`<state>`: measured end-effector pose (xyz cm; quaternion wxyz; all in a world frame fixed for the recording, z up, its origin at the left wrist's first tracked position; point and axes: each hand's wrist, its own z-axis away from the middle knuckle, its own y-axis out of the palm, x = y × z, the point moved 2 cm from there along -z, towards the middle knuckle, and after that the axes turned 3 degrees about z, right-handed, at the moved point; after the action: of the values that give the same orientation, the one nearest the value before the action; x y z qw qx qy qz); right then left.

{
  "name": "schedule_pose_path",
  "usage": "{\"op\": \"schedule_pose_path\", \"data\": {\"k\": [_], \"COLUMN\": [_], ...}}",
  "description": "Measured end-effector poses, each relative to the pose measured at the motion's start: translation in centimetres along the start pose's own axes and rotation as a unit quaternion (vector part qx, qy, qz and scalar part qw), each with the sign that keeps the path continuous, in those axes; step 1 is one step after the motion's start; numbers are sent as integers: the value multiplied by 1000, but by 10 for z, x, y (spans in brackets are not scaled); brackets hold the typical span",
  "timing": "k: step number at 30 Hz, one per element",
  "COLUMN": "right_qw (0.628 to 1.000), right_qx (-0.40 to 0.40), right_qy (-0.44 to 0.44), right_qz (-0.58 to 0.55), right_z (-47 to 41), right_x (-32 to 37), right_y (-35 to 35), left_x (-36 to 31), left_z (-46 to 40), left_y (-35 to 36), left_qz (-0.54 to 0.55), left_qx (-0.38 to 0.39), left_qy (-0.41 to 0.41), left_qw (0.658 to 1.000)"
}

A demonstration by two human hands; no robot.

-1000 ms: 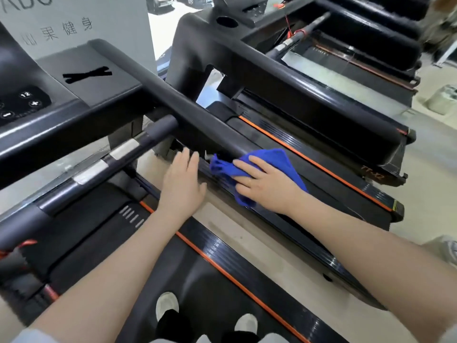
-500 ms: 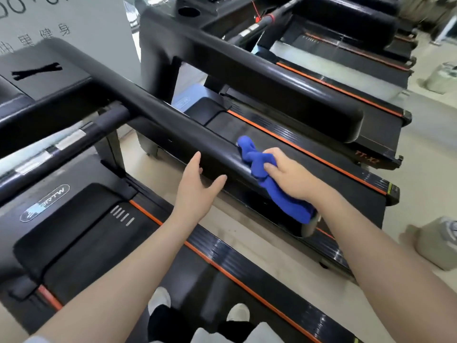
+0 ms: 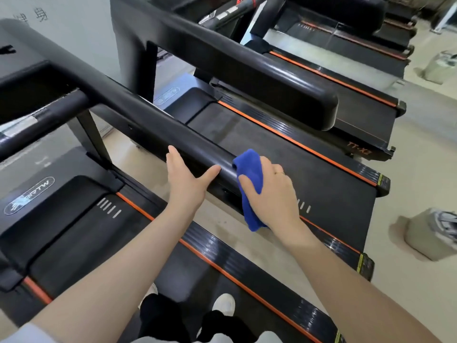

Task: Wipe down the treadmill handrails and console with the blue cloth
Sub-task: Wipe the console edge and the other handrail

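A thick black handrail [image 3: 138, 112] of the treadmill I stand on runs from upper left down to the middle of the view. My right hand [image 3: 272, 194] grips the blue cloth [image 3: 249, 179] around the rail's near end, thumb on the cloth and fingers curled over the far side. A tail of cloth hangs below the hand. My left hand [image 3: 185, 179] rests on the rail just left of the cloth, fingers straight, thumb spread toward it. Only the console's black corner [image 3: 22, 70] shows at far left.
A second treadmill stands to the right with its own thick handrail [image 3: 259, 70] and orange-striped deck [image 3: 309, 149]. A third lies beyond it. Grey blocks [image 3: 430, 233] sit on the pale floor at right. My feet [image 3: 222, 303] stand on the belt below.
My right hand slid the cloth along the rail toward its near end and now wraps around it. My left hand followed and settled on the rail. The view swung right.
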<state>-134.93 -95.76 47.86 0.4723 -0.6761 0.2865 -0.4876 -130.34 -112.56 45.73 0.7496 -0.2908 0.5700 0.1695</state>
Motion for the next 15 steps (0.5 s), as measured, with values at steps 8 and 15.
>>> {"op": "schedule_pose_path", "data": {"k": [8, 15], "right_qw": [905, 633], "right_qx": [150, 230], "right_qy": [84, 329], "right_qz": [-389, -662], "right_z": [-6, 9], "right_x": [-45, -58], "right_y": [8, 46], "left_x": [6, 4], "left_z": [-3, -4], "left_y": [2, 2], "left_qz": [-18, -24], "left_qx": [-20, -33], "left_qy": [5, 14], "left_qw": [1000, 999]}}
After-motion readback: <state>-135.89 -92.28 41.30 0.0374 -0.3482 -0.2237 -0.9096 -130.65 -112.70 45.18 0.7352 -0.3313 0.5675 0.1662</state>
